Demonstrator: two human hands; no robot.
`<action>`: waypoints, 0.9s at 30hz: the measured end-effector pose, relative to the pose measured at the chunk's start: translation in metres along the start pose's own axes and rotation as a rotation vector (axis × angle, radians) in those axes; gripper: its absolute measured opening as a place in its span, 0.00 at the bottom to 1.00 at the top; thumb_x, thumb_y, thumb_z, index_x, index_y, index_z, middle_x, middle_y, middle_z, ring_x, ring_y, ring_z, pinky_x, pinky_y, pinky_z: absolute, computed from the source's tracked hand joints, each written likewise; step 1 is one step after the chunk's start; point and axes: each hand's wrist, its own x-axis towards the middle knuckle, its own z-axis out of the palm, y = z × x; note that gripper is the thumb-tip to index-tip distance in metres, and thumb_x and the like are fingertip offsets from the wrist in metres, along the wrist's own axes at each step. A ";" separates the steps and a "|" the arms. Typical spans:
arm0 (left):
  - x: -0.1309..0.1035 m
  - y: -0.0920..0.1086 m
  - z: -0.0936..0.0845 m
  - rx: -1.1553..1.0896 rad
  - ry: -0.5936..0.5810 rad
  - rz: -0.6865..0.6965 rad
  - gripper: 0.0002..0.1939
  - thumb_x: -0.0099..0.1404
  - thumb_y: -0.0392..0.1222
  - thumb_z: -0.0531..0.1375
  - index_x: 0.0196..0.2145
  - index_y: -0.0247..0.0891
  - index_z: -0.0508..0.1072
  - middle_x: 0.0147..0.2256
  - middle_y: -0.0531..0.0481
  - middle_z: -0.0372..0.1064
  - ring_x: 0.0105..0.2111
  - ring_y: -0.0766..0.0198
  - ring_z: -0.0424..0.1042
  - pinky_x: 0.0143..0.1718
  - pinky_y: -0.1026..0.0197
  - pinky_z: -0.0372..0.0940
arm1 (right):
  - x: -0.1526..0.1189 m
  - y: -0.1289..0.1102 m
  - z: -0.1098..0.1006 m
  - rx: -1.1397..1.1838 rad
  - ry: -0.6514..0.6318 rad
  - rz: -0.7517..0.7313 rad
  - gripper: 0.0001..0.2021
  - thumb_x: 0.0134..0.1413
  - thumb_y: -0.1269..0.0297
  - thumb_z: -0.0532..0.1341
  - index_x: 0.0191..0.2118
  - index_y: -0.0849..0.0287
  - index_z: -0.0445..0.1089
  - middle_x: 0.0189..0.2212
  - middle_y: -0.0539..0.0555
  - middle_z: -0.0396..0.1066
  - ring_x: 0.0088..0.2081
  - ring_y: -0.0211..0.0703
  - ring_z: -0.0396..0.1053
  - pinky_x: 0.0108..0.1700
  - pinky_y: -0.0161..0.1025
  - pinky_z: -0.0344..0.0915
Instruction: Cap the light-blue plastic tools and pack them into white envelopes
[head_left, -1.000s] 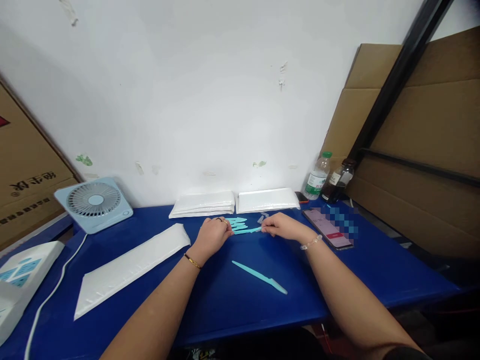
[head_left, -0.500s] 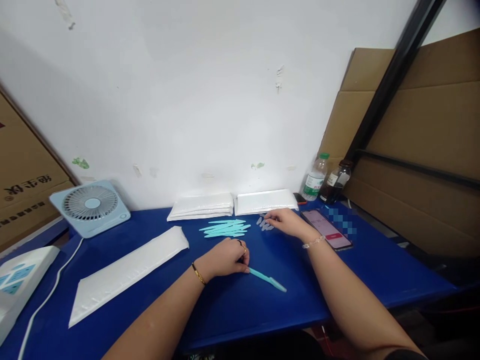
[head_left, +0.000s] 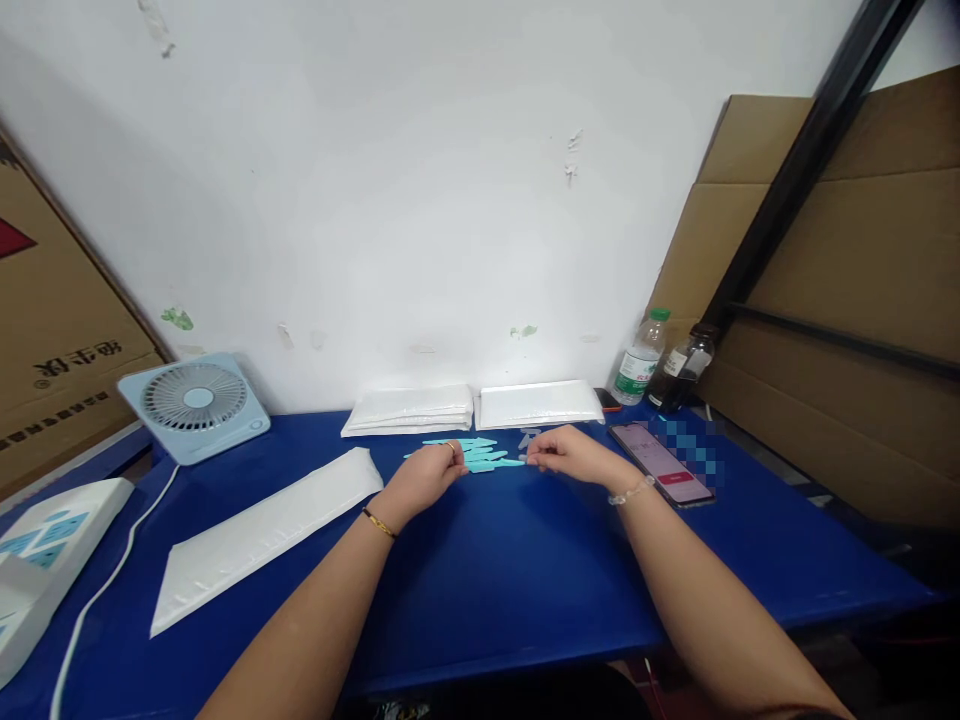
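Turquoise stick (head_left: 504, 463) is at the near edge of the turquoise pile (head_left: 484, 453), my left hand (head_left: 427, 473) pinching its left end, my right hand (head_left: 571, 453) clamped at its right tip. Pressing unevenly, I could lose grip and scatter the pile.

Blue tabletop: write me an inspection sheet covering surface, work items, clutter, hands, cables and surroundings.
Surface: blue tabletop, no spill seen.
Work items: turquoise sticks, small translucent pieces, white padded packets.
Clutter: fan, phone, two bottles.
Hands: left hand pinches a turquoise stick; right hand is at its other end, grip unclear.
Cables: white cable runs from the fan down the left side; thin red cord below the front edge.
Surroundings: scuffed white wall behind, cardboard on both sides.
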 end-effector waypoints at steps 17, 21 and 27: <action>0.011 -0.020 0.028 0.206 0.097 0.109 0.32 0.65 0.59 0.50 0.62 0.42 0.54 0.64 0.43 0.46 0.64 0.51 0.42 0.62 0.46 0.43 | 0.001 0.043 -0.012 -0.355 0.226 0.150 0.16 0.60 0.60 0.52 0.46 0.61 0.72 0.44 0.61 0.72 0.46 0.50 0.68 0.49 0.42 0.61; 0.012 -0.022 0.038 0.230 -0.049 0.076 0.36 0.66 0.63 0.42 0.65 0.43 0.45 0.66 0.42 0.40 0.65 0.49 0.37 0.61 0.40 0.38 | 0.006 0.046 0.007 -0.363 0.152 0.092 0.22 0.60 0.57 0.53 0.55 0.62 0.65 0.54 0.63 0.64 0.54 0.53 0.62 0.56 0.46 0.57; -0.003 0.002 0.039 0.232 -0.170 0.119 0.38 0.64 0.65 0.45 0.65 0.43 0.46 0.65 0.41 0.40 0.65 0.48 0.40 0.60 0.40 0.43 | 0.013 0.044 0.019 -0.378 0.134 0.006 0.22 0.60 0.60 0.53 0.59 0.58 0.62 0.59 0.58 0.60 0.60 0.50 0.56 0.61 0.47 0.52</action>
